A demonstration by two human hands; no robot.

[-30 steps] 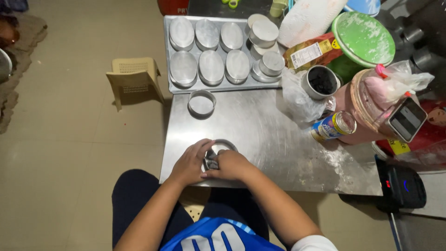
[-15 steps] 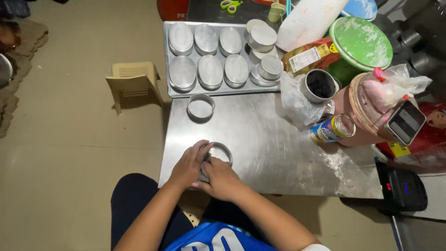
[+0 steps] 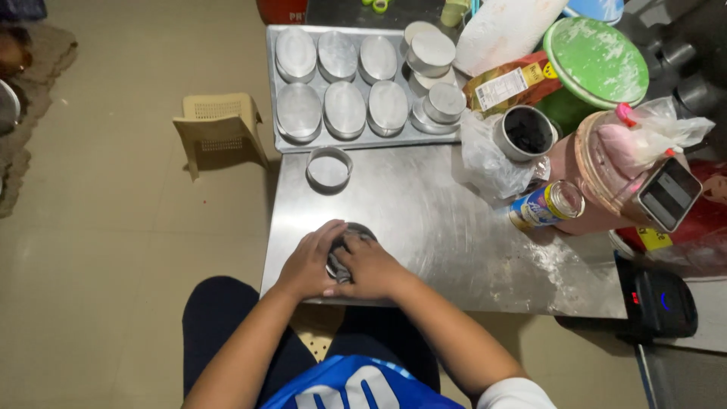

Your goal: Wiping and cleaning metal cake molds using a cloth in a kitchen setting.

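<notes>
— What is seen from the head view?
— A small round tin (image 3: 350, 244) is gripped by the left hand (image 3: 307, 263) and right hand (image 3: 369, 266) at the steel worktop's (image 3: 424, 220) near edge.
— And the progress?
— Filled tins are set on the tray (image 3: 280, 144); one ring tin (image 3: 329, 168) is left beside it.

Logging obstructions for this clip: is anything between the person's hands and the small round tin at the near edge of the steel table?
Nothing visible. The left hand and right hand both rest directly on the small round tin, covering most of it. The other round tin stands apart, farther up the steel table, and the tray of lined tins lies beyond that.
</notes>
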